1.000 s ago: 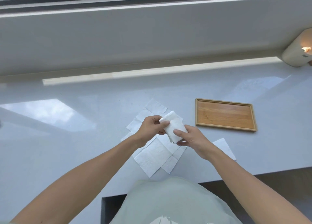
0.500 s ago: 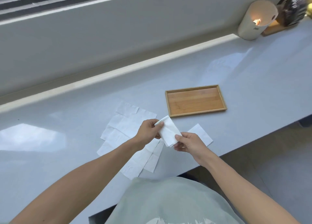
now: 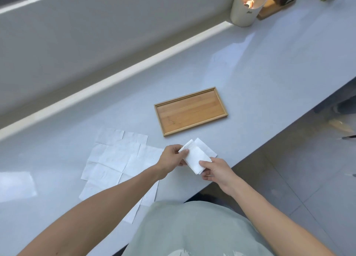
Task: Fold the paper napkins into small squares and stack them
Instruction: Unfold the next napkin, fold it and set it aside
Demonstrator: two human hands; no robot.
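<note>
On the pale grey counter (image 3: 269,66) we count, at left, one overlapping spread of unfolded white paper napkins (image 3: 117,159); individual sheets cannot be counted. Our left hand (image 3: 171,157) and right hand (image 3: 215,171) each pinch one folded white napkin (image 3: 195,159), above one folded square (image 3: 205,146). One empty rectangular bamboo tray (image 3: 190,111) lies beyond.

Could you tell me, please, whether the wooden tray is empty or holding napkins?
Empty: the wooden tray shows bare wood, and the folded napkin is held in both hands beside it.
</note>
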